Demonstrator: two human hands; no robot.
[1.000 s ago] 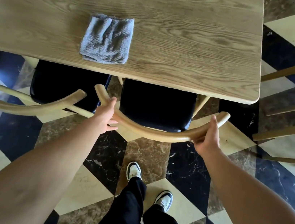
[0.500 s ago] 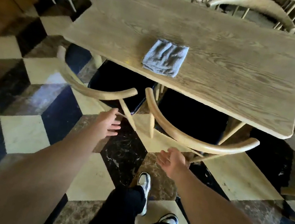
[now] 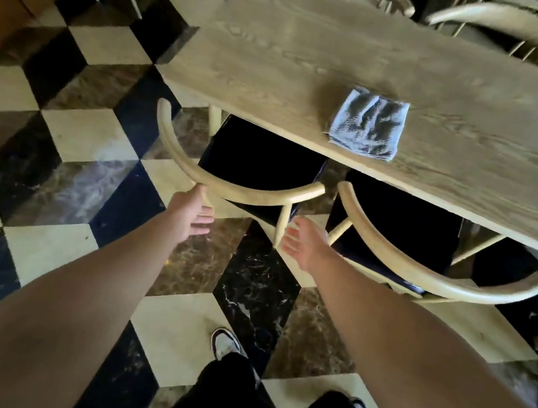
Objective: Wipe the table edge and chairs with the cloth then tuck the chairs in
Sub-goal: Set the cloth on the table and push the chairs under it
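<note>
Two open hands are stretched toward the left chair (image 3: 228, 187), apparently to push it in: the left hand (image 3: 191, 215) touches its curved back, the right hand (image 3: 301, 244) is spread wide nearby. The cloth (image 3: 367, 122) is left folded near the table (image 3: 315, 58) edge.
</note>
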